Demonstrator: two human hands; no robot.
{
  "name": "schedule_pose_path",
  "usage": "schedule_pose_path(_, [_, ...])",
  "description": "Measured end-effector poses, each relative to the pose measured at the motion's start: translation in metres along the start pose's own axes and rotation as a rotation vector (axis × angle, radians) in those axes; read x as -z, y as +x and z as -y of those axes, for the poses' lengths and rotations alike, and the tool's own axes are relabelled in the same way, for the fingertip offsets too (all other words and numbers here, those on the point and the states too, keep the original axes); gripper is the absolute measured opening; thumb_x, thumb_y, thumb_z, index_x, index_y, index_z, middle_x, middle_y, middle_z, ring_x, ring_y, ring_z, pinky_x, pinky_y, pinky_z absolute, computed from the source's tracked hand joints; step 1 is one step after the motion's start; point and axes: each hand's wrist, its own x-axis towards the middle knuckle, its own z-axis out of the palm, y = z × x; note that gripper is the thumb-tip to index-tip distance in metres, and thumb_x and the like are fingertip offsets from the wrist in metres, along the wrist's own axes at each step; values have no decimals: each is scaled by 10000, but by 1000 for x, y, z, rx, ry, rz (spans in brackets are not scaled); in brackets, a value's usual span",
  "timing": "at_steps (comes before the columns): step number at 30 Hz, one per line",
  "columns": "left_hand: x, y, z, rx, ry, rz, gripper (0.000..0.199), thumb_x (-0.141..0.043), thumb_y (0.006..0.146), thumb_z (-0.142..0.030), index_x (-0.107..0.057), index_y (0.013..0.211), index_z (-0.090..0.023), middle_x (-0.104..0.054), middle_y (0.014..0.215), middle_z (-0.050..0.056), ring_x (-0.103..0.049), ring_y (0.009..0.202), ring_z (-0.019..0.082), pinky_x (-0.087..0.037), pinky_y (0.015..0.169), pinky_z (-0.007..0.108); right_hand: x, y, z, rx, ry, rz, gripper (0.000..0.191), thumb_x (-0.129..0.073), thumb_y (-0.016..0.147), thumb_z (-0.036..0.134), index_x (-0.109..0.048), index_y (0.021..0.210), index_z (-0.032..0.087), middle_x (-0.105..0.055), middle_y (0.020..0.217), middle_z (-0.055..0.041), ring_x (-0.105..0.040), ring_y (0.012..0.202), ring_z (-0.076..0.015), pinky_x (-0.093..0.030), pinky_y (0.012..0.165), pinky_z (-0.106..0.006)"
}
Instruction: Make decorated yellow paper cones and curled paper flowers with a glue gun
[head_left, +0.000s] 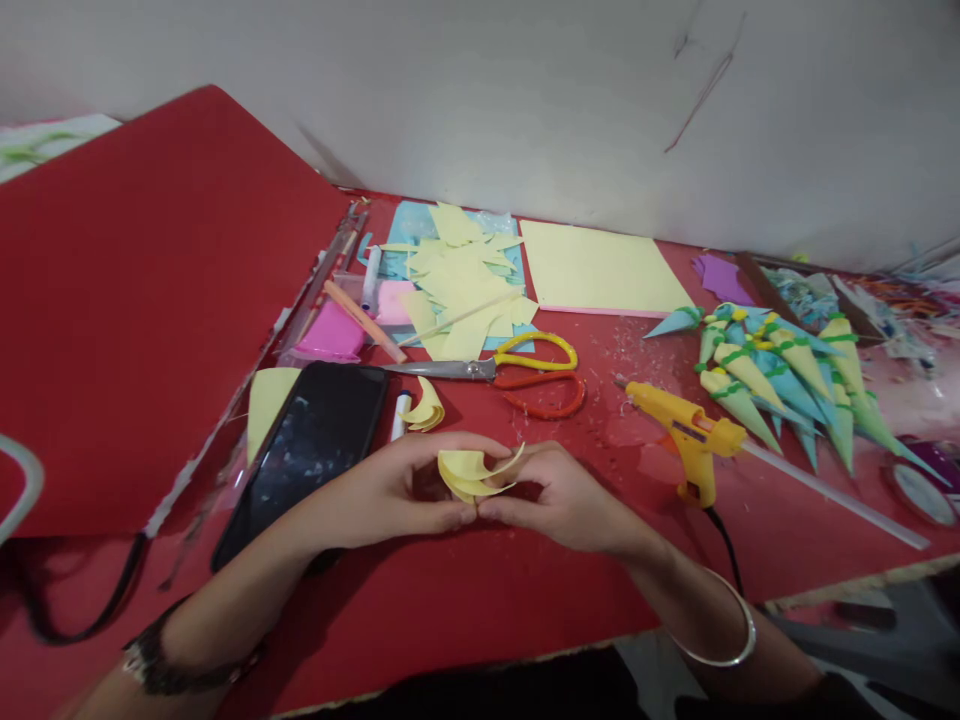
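Between both hands I hold a small curled yellow paper piece (466,472) above the red table. My left hand (409,490) pinches its left side, thumb toward me. My right hand (559,495) pinches the other side, thumb tips nearly meeting. Just beyond my left hand lie more curled yellow paper pieces (424,408) and a white marker with a dark cap (401,415). Scissors (480,370) with one yellow and one red handle loop rest farther back. A black phone (307,450) lies beside my left forearm.
A yellow glue gun (694,430) with a long glue stick (832,495) lies at right. Behind it are several blue and yellow paper cones (780,375). Yellow paper scraps (465,285) and a yellow sheet (600,265) lie at the back. A large red board (150,300) stands left.
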Motion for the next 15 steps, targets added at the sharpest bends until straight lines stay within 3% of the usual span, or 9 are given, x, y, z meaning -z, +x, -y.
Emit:
schedule_pose_path(8, [0,1,0,-76,95,-27,341,-593,742,-127,-566,1075,-198,-640,1004,35,-602,920,162,-489,771,236,-2,0,0,-10,-87,-41,156,-578,812,252,-680,735,162,-682,691,-8,-590,624,-107,-435,603,-202])
schedule_pose_path(15, [1,2,1,-105,219,-56,313,-579,747,-143,-552,1056,-186,-629,978,38,-593,893,143,-491,737,214,-4,0,0,23,-99,-108,102,-590,792,206,-673,753,164,-704,755,-20,-624,680,-116,-464,642,-206])
